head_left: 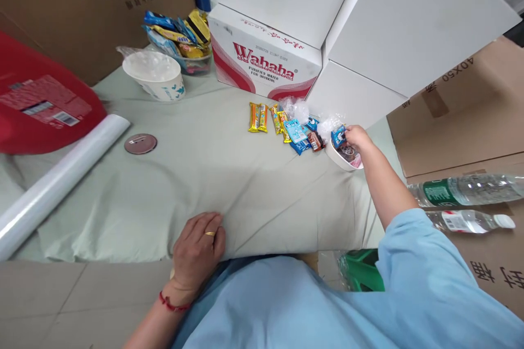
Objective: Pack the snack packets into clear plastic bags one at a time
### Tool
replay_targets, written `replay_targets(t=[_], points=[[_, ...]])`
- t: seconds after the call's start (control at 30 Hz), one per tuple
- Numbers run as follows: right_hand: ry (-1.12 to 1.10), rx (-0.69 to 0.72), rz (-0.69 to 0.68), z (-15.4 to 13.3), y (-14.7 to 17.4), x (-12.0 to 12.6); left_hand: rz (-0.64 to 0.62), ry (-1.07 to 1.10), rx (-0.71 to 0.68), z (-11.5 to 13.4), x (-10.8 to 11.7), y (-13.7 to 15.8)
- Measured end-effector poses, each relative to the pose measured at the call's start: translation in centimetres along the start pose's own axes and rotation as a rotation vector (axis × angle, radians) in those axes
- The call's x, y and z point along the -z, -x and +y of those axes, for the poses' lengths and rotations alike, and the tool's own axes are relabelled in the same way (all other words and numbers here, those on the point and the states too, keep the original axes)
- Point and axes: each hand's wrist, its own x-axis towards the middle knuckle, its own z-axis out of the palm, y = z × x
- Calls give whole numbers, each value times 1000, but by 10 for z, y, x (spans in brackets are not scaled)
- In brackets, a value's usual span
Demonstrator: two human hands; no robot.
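My right hand is at the right of the table, its fingers closed on a small blue snack packet. The packet is over a white container that has dark and pink wrapped snacks inside. Left of the container lie a light blue packet, a brown packet and crumpled clear plastic. Two yellow snack packets lie side by side further left. By the table's front edge, my left hand rests on the cloth with its fingers curled in, and nothing shows in it.
A white Wahaha carton stands behind the snacks, against white boxes. At the left are a paper tub, a bowl of snack bags, a round brown disc, a plastic roll and a red container. Bottles lie at right.
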Motion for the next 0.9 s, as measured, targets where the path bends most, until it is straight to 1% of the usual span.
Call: replay_targets(t=[0.17, 0.27, 0.33, 0.43, 0.5, 0.57, 0.6, 0.63, 0.67, 0.7, 0.73, 0.77, 0.8, 0.83, 0.87, 0.9], points=[[200, -37, -37, 12, 4, 7, 23, -4, -30, 1, 0, 0], [283, -38, -53, 16, 8, 6, 31, -23, -43, 1, 0, -1], [385, 14, -68, 19, 13, 3, 32, -32, -53, 2, -1, -1], [590, 176, -70, 26, 21, -1, 31, -23, -55, 6, 0, -2], [648, 250, -22, 32, 25, 1, 15, 11, -10, 10, 3, -4], [624, 236, 20, 40, 28, 4, -31, 93, 81, 11, 8, -8], [583, 188, 91, 43, 30, 5, -61, 154, 131, 10, 12, -12], [533, 155, 203, 46, 35, 5, -85, 212, 171, 7, 15, -18], [467, 159, 351, 47, 43, 3, -99, 252, 198, 1, 19, -26], [391, 201, 501, 48, 54, -1, -105, 270, 211, -6, 22, -36], [316, 295, 605, 48, 70, -7, -99, 250, 218, -15, 25, -50], [247, 423, 634, 48, 88, -15, -95, 198, 221, -26, 26, -67], [191, 545, 602, 47, 110, -25, -91, 131, 243, -40, 26, -87], [147, 648, 523, 47, 132, -37, -80, 56, 286, -55, 25, -109], [113, 719, 415, 46, 155, -49, -69, -27, 325, -71, 23, -134], [77, 757, 347, 46, 176, -61, -59, -115, 359, -88, 21, -160]])
